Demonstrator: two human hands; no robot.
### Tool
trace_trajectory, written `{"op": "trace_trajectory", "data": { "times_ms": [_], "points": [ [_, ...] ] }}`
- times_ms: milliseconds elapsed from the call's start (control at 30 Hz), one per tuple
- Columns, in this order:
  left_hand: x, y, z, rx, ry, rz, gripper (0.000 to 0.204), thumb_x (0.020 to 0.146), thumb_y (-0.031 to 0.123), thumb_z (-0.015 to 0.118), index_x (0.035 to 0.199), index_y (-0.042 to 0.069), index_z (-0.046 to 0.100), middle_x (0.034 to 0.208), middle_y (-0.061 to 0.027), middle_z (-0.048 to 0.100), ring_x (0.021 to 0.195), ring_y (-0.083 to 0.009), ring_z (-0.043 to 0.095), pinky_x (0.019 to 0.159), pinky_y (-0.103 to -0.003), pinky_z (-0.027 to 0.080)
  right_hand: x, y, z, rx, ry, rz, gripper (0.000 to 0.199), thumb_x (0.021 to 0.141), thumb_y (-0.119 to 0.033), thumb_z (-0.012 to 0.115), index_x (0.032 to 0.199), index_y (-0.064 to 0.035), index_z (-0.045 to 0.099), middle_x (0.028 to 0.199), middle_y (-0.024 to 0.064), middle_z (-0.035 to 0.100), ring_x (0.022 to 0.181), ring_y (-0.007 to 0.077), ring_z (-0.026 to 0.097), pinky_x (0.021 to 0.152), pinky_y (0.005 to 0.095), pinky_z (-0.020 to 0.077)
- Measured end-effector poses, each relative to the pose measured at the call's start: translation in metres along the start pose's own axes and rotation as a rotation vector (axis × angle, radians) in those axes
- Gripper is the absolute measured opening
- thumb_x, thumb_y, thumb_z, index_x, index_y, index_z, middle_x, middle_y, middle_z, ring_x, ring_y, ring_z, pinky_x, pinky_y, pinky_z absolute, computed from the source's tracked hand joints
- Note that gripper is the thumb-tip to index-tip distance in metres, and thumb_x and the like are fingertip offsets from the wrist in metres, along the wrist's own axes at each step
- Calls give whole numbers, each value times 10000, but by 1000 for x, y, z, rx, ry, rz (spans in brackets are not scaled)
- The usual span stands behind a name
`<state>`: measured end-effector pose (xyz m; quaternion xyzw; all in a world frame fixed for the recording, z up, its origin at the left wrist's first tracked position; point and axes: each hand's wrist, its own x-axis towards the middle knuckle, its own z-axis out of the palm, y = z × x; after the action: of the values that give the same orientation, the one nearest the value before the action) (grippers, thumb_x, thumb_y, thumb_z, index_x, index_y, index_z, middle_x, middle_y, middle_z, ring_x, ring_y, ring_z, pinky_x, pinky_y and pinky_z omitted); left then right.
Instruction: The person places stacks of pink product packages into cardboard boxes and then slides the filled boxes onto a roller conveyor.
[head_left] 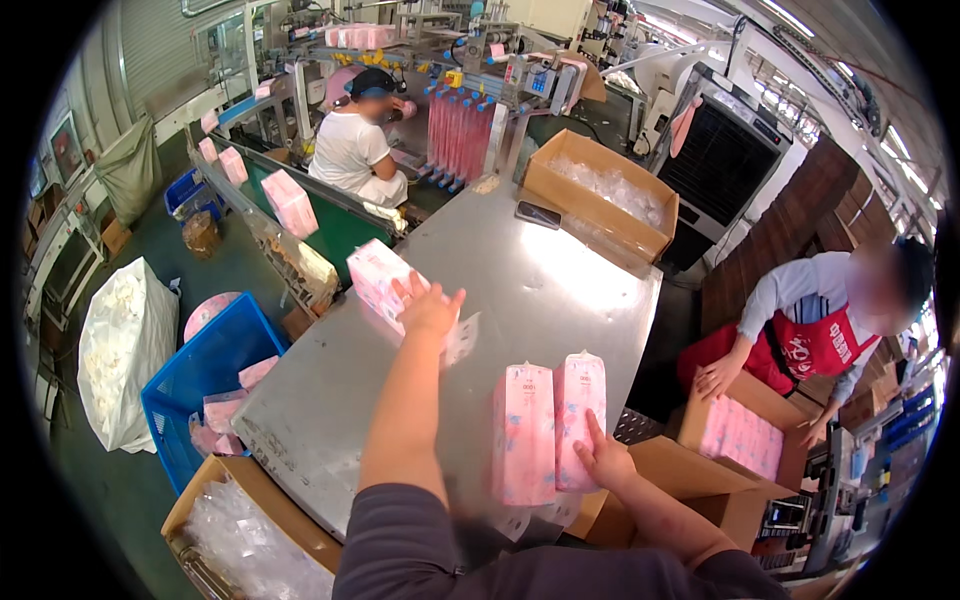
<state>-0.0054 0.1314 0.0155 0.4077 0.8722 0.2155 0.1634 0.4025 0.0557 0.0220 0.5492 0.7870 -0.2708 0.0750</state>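
My left hand (430, 312) reaches across the metal table to a pink wrapped tissue pack (378, 272) at its far left edge, beside the conveyor's end. Its fingers are spread over the near end of that pack and do not wrap round it. Close to me, two more pink packs stand side by side on the table, a left pack (524, 435) and a right pack (581, 420). My right hand (605, 462) lies against the right pack's side, fingers extended, not closed round it. Clear plastic film (462, 340) shows beside the far pack.
Several pink packs lie along the green conveyor (345, 215). A blue crate (160, 390) and a carton of clear bags (250, 535) stand left. Another carton of bags (640, 195) and a phone (538, 214) sit far right. At right, a co-worker (800, 320) handles a filled carton (700, 415).
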Motion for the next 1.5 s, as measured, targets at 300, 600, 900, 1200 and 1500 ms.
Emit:
{"op": "trace_trajectory", "data": {
  "times_ms": [300, 600, 900, 1200, 1500],
  "points": [
    [-269, -22, 39, 153, -451, 777, 748, 812, 460, 687, 1415, 102, 429, 1563, -181, 220, 1462, -482, 92, 1095, -704, 207, -6, 25, 15, 186, 27, -92, 790, 948, -492, 523, 1571, -177, 153, 1440, 338, 378, 1185, 470, 547, 993, 461, 466],
    [-71, 27, -9, 57, 119, 298, 786, 889, 664, 503, 1517, 215, 355, 1623, -150, 118, 1498, -405, -2, 1089, -753, 56, -23, 1, 11, -91, 102, 3, 961, 818, -667, 600, 1564, -216, 196, 1583, 279, 56, 1289, 476, 465, 992, 492, 479],
    [-4, -70, 11, 273, 15, 374, 608, 922, 597, 501, 1301, 130, 594, 1505, -176, 380, 1471, -378, 172, 1182, -609, 9, -22, 0, 5, -51, 105, -13, 984, 795, -674, 620, 1560, -221, 200, 1561, 295, 114, 1238, 466, 517, 978, 465, 492],
    [-307, -73, 15, 127, -86, 608, 479, 857, 542, 629, 1163, 174, 647, 1467, -199, 389, 1401, -595, 107, 1095, -659, 295, -16, 18, 11, -40, 67, -96, 983, 817, -662, 605, 1567, -205, 164, 1551, 324, 108, 1047, 450, 639, 911, 467, 527],
    [-326, -26, -16, 175, -240, 442, 820, 803, 658, 626, 1462, 215, 418, 1558, -169, 254, 1459, -497, 78, 1061, -741, 241, -33, 49, 14, -198, 193, -203, 835, 883, -598, 550, 1552, -212, 231, 1546, 316, 135, 1198, 490, 538, 922, 499, 516]
  ]
}}
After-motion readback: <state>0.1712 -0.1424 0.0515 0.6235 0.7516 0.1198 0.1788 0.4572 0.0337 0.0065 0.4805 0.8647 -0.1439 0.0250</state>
